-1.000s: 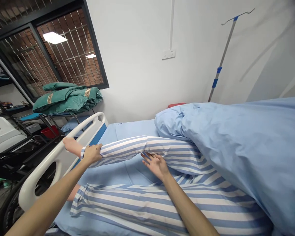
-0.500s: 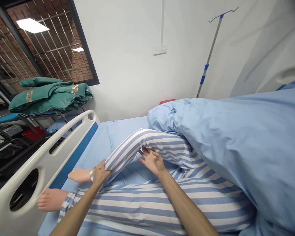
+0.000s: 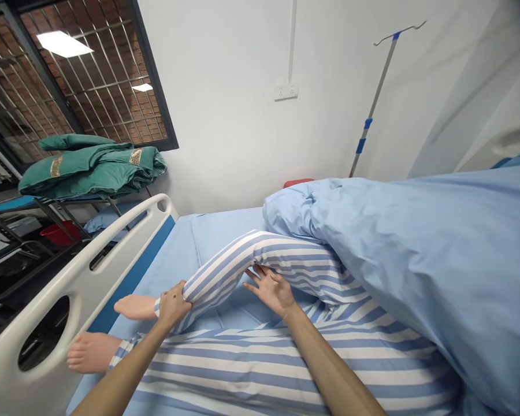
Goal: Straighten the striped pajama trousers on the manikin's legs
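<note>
A manikin in blue-and-white striped trousers lies on the bed, its far leg (image 3: pixel 225 266) bent with the knee raised. My left hand (image 3: pixel 174 303) is wrapped round the shin of that leg, just above the ankle. Beneath the bent knee is my right hand (image 3: pixel 271 290), palm up with fingers spread, the fingertips at the underside of the trouser leg. The far foot (image 3: pixel 134 307) rests on or just over the sheet; I cannot tell which. Closer to me the other leg (image 3: pixel 242 364) lies straight, its bare foot (image 3: pixel 91 352) near the footboard.
A light blue quilt (image 3: pixel 407 242) covers the manikin's upper part. At the left stands the white footboard (image 3: pixel 75 277). The blue sheet (image 3: pixel 216 222) shows beyond the bent leg. An IV pole (image 3: pixel 379 92) stands by the wall; folded green bedding (image 3: pixel 95 170) lies beyond the footboard.
The far foot and my left hand on the shin have shifted slightly left, toward the footboard, and the knee looks a little less bent. My right hand stays beneath the knee. The view has shifted slightly.
</note>
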`<state>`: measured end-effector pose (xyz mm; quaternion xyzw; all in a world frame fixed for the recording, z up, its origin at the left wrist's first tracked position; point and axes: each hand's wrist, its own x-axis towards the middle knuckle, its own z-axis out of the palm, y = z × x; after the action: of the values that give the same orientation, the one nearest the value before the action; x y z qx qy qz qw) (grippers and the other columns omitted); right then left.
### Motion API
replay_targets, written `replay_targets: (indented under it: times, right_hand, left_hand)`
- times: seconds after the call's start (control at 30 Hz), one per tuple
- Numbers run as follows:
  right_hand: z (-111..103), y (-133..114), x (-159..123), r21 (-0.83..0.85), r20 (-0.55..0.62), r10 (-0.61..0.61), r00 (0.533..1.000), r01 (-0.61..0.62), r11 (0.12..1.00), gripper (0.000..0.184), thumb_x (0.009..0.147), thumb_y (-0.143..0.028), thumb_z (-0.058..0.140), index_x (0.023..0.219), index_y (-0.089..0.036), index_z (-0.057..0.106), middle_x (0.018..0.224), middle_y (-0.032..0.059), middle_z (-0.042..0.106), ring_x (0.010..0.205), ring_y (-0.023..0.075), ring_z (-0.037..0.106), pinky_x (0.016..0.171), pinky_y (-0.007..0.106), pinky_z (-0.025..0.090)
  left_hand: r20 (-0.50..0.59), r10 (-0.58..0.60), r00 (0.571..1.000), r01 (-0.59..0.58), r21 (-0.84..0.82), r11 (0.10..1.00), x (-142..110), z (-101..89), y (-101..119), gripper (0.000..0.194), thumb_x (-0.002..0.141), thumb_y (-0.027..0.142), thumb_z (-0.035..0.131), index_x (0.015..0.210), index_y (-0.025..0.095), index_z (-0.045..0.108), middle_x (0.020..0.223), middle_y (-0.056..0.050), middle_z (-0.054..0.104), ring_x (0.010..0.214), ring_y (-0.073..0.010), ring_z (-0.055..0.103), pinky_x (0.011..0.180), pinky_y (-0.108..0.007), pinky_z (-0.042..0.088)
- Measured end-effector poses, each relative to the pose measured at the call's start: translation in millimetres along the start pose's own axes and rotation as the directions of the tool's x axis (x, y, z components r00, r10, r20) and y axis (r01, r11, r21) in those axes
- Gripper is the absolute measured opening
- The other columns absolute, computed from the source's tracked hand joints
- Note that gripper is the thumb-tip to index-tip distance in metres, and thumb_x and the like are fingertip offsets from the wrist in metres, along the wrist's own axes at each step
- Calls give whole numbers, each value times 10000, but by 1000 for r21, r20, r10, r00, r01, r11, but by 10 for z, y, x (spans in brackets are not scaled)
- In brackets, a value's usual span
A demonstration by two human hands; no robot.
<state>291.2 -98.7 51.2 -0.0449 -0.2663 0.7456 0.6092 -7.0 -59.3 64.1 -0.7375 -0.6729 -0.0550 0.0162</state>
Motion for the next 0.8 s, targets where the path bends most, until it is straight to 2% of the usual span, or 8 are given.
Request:
replay_targets:
  times: [0.17, 0.3, 0.5, 0.63, 0.8]
  right_hand:
    - [-16, 50, 5, -21, -12, 50, 999, -50, 999, 304, 691, -271, 558, 994, -264, 589, 1172, 21, 544, 1224, 268, 349, 957, 518, 306]
    - [-51, 131, 17, -16, -50, 131, 990, -132, 991, 188, 712, -235, 547, 890, -218, 607, 1137, 40, 565, 1191, 267, 398, 947, 513, 320]
    - [-142, 277, 33, 5, -148, 291, 945, -294, 956, 126, 751, -247, 516, 826, -171, 582, 1066, 82, 603, 1097, 244, 497, 909, 444, 380]
    - [-156, 281, 39, 7, -152, 298, 943, -300, 954, 138, 751, -252, 514, 849, -171, 568, 1094, 93, 590, 1090, 237, 507, 913, 431, 381]
    - [-103, 235, 52, 6, -118, 294, 948, -295, 955, 200, 741, -289, 523, 892, -168, 570, 1105, 111, 588, 1086, 240, 512, 937, 427, 356]
  left_hand:
    - [-4, 80, 997, -79, 131, 988, 99, -421, -227, 392, 621, 207, 467, 1010, 251, 470, 960, -16, 636, 932, -224, 562, 767, -321, 336]
    - [29, 131, 991, -134, 249, 959, 180, -795, -370, 382, 620, 183, 460, 998, 234, 486, 976, -36, 629, 930, -222, 551, 807, -341, 315]
    - [67, 240, 968, -247, 393, 886, 312, -1253, -331, 319, 614, 190, 477, 932, 211, 505, 901, -64, 635, 876, -251, 556, 781, -377, 304]
    - [89, 237, 968, -252, 408, 878, 346, -1389, -246, 283, 627, 215, 479, 908, 206, 513, 895, -70, 637, 863, -254, 556, 785, -387, 301]
    - [89, 198, 976, -217, 384, 897, 319, -1359, -237, 308, 635, 213, 478, 942, 217, 512, 914, -65, 636, 874, -251, 555, 790, -378, 309]
